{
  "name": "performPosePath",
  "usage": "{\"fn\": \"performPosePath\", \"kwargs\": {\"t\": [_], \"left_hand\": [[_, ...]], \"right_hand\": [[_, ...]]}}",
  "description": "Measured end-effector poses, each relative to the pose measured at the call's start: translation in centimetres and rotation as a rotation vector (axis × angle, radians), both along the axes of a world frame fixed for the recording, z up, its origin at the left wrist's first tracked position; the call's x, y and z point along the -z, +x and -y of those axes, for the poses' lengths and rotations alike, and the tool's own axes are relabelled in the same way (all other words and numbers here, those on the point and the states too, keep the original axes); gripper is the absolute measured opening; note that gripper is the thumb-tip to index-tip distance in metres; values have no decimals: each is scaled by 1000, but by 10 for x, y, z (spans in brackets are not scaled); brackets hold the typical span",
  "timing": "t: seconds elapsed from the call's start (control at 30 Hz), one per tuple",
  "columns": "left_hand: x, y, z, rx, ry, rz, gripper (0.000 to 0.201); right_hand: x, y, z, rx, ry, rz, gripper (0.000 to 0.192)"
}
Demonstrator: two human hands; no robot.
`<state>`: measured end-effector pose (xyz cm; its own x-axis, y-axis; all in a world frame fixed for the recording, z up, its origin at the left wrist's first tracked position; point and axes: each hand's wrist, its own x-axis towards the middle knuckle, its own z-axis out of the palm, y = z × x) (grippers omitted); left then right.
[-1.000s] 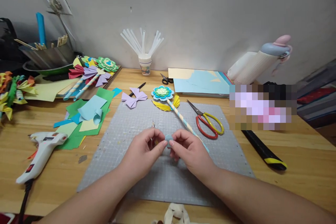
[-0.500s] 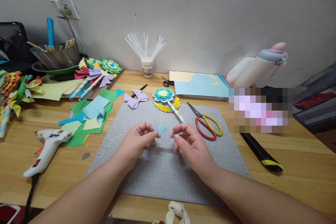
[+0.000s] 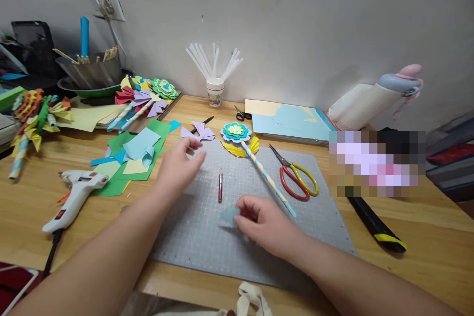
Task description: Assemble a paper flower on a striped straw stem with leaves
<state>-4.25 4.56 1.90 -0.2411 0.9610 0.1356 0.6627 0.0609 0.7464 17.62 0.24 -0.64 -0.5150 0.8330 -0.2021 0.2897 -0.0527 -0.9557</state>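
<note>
Low over the grey cutting mat (image 3: 192, 237), my right hand (image 3: 261, 222) pinches a small piece of light blue paper (image 3: 228, 217), slightly blurred. My left hand (image 3: 181, 165) has its fingers apart and holds nothing; it hovers just in front of a purple paper bow (image 3: 199, 131). Between the hands a short dark red pencil (image 3: 220, 187) lies on the mat. A layered paper flower (image 3: 236, 132) on a striped paper stem (image 3: 268, 179) rests beyond my right hand, with yellow pleated paper leaves (image 3: 237, 149) by it. Scissors (image 3: 296, 177) with red and yellow handles lie to its right.
At left are a white glue gun (image 3: 74, 192), a pile of coloured paper scraps (image 3: 142, 173) and finished paper flowers (image 3: 148, 96). A paper cup (image 3: 215, 95) of white sticks stands by the wall. Paper sheets (image 3: 292, 126) and a bottle (image 3: 377, 98) are at back right.
The blue paper has passed from my left hand to my right, which has come lower and nearer. My left hand has moved left and away, opening. The pencil and the stem now show on the mat.
</note>
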Motion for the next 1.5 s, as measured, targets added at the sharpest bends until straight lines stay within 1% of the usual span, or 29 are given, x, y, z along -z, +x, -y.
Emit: {"fn": "performPosePath", "kwargs": {"t": [0.07,0.13,0.17,0.2,0.27,0.33,0.4,0.53,0.63,0.7,0.77,0.8,0.87,0.93,0.97,1.0,1.03,1.1,1.17,1.23,1.3,1.37,1.43,1.5], "left_hand": [[-5,-18,-24,8,-20,-191,22],[-9,-30,-49,62,-58,-354,24],[-10,-33,-60,92,-75,-425,25],[-12,-35,-71,133,-91,-487,28],[-17,-35,-91,251,-129,-590,31],[-21,-33,-109,379,-170,-666,34],[-24,-30,-123,476,-218,-723,36],[-21,-26,-144,586,-331,-798,34],[-19,-25,-154,607,-401,-814,32],[-25,-26,-157,587,-429,-805,31],[-38,-28,-155,544,-427,-780,28],[-47,-29,-153,516,-411,-760,25],[-66,-29,-142,456,-347,-698,16],[-84,-26,-123,397,-252,-600,9],[-90,-24,-112,370,-202,-535,8],[-95,-21,-100,345,-147,-459,8],[-96,-18,-87,321,-95,-373,10],[-92,-11,-61,257,-7,-171,13],[-80,-5,-36,198,61,72,17],[-65,-1,-13,161,84,335,19],[-51,1,10,123,75,575,20],[-40,0,32,71,40,764,19],[-34,-4,54,13,-14,900,15],[-30,-10,74,-47,-40,991,9]], "right_hand": [[1,1,3,-53,70,84,4],[1,3,5,-70,159,174,23],[1,3,5,-69,192,208,29],[2,3,6,-66,210,227,32],[3,3,6,-56,212,225,31],[5,2,6,-51,212,212,29],[6,1,6,-46,205,203,28],[8,1,4,-41,170,185,26],[9,0,4,-23,144,131,26],[8,1,4,-8,124,80,24],[4,4,3,23,154,51,22],[0,6,0,46,204,60,21],[-11,11,-9,119,392,143,20],[-20,18,-23,169,608,321,21],[-24,22,-30,197,688,436,21],[-26,26,-37,197,710,559,23],[-26,30,-43,188,669,687,27],[-23,35,-52,195,590,760,36],[-18,38,-55,180,528,789,39],[-16,37,-53,166,490,803,38],[-16,34,-47,155,470,804,38],[-20,31,-35,134,462,791,41],[-23,30,-20,106,459,776,46],[-25,31,-1,83,454,765,49]]}}
